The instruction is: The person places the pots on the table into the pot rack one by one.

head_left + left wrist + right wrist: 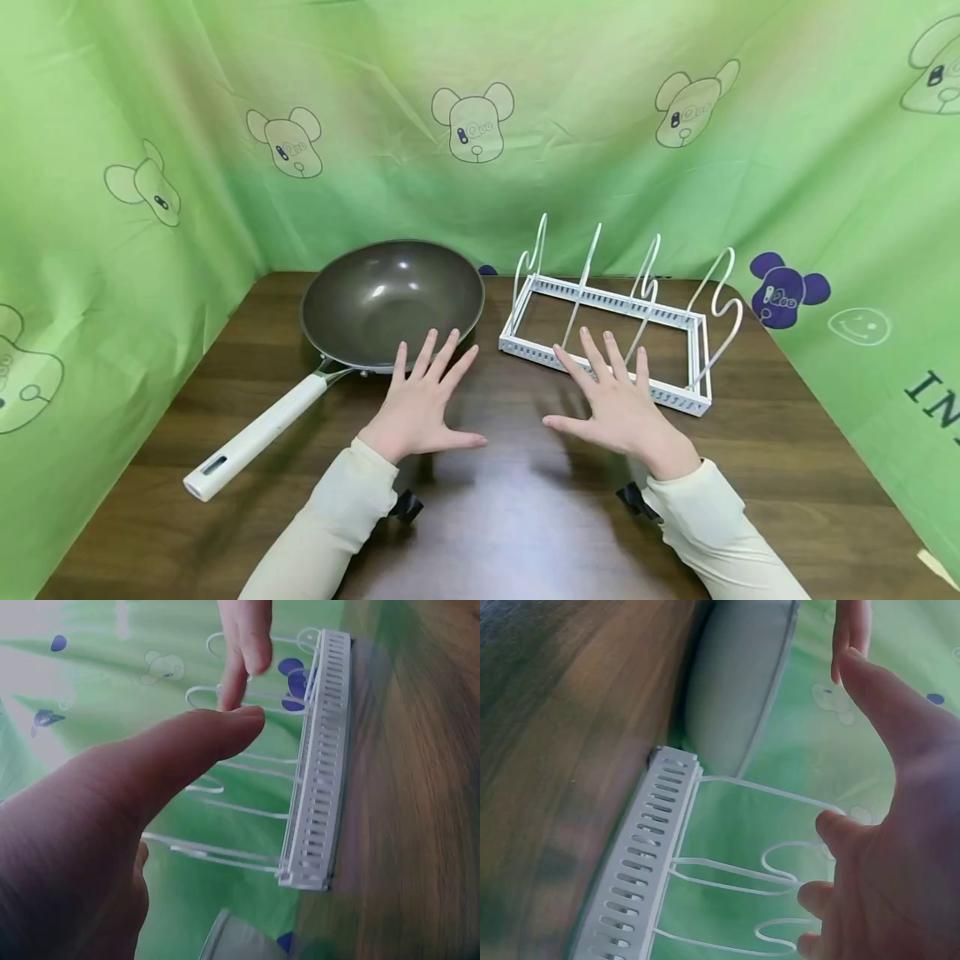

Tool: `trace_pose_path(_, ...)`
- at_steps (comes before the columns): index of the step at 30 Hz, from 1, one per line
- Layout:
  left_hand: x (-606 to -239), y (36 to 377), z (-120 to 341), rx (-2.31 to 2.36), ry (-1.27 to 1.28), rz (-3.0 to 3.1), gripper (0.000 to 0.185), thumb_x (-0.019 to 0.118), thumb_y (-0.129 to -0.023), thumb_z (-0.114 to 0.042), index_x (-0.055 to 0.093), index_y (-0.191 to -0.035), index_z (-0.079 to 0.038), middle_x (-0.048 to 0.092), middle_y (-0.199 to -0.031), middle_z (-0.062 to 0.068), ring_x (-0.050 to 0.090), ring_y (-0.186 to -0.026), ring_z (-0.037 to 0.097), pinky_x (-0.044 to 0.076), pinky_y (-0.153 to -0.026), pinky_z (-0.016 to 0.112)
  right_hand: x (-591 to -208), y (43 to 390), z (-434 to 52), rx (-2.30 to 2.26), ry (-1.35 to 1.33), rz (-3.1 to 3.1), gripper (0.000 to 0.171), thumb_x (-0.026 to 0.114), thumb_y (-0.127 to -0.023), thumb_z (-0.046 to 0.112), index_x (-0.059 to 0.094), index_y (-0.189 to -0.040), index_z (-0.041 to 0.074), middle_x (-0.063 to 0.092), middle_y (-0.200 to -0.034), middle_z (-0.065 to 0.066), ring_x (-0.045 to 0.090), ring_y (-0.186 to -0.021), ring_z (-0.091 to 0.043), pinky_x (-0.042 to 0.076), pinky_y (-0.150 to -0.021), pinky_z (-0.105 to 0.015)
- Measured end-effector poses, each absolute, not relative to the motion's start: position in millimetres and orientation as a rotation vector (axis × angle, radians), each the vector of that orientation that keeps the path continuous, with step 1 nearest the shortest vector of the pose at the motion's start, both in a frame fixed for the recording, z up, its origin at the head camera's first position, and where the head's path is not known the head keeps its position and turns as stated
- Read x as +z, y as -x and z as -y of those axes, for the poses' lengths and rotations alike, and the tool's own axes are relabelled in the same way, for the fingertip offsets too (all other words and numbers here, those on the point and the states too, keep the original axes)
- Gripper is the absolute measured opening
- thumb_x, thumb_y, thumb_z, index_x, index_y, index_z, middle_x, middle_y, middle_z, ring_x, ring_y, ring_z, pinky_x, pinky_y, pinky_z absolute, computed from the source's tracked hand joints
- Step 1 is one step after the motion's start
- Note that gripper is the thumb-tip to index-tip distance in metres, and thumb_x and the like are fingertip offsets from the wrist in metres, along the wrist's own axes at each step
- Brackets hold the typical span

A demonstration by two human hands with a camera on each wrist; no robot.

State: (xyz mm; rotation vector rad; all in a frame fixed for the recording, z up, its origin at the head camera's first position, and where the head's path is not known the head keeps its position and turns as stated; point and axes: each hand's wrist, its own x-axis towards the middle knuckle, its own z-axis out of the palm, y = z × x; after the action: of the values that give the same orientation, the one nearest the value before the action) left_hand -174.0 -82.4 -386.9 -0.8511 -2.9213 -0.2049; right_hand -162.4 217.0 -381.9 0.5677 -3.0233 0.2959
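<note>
A dark wok (390,300) with a white handle (251,437) sits at the left of a brown wooden table (517,517). Right of it stands a white wire rack (622,304) with several upright dividers. My left hand (422,396) is spread flat with straight fingers just in front of the wok's rim, holding nothing. My right hand (613,398) is spread the same way over the rack's near rail, also empty. In the left wrist view my thumb (172,750) fills the foreground before the rack (319,765). The right wrist view shows the rack (641,862) and the wok (735,682).
A green curtain (480,125) printed with cartoon bears encloses the table on the left, back and right. Bare tabletop lies between my two forearms and along the front edge.
</note>
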Motion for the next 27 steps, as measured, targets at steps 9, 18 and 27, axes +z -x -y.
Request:
trace_pose_path(9, -380, 163, 115, -0.226, 0.764, 2.822, 0.115, 0.064, -0.072, -0.078, 0.016, -0.160, -0.022, 0.007, -0.166, 0.010, 0.005, -0.151, 0.034, 0.005, -0.115, 0.066, -377, 159, -213, 0.551, -0.705, 2.940, 0.091, 0.063, -0.089, 0.059, 0.018, -0.160, 0.022, 0.005, -0.164, -0.020, -0.001, -0.149, -0.044, -0.002, -0.110, -0.072)
trace_pose_path(18, -376, 135, 169, -0.315, 0.597, 2.807, 0.113, 0.072, -0.072, -0.069, 0.020, -0.158, -0.016, 0.020, -0.162, 0.016, 0.014, -0.148, 0.040, 0.010, -0.112, 0.068, -390, 156, -188, 1.104, -0.936, 2.989, 0.080, 0.060, -0.097, 0.043, 0.016, -0.159, 0.017, 0.015, -0.163, -0.016, 0.012, -0.148, -0.041, 0.013, -0.112, -0.068)
trace_pose_path(27, -375, 109, 219, -0.271, 0.362, 2.846, 0.117, 0.078, -0.070, -0.059, 0.019, -0.156, -0.007, 0.027, -0.153, 0.027, 0.020, -0.140, 0.049, 0.016, -0.106, 0.071, -410, 165, -138, 1.783, -1.015, 2.960, 0.074, 0.057, -0.100, 0.034, 0.018, -0.156, 0.007, 0.024, -0.158, -0.020, 0.020, -0.146, -0.036, 0.021, -0.116, -0.054)
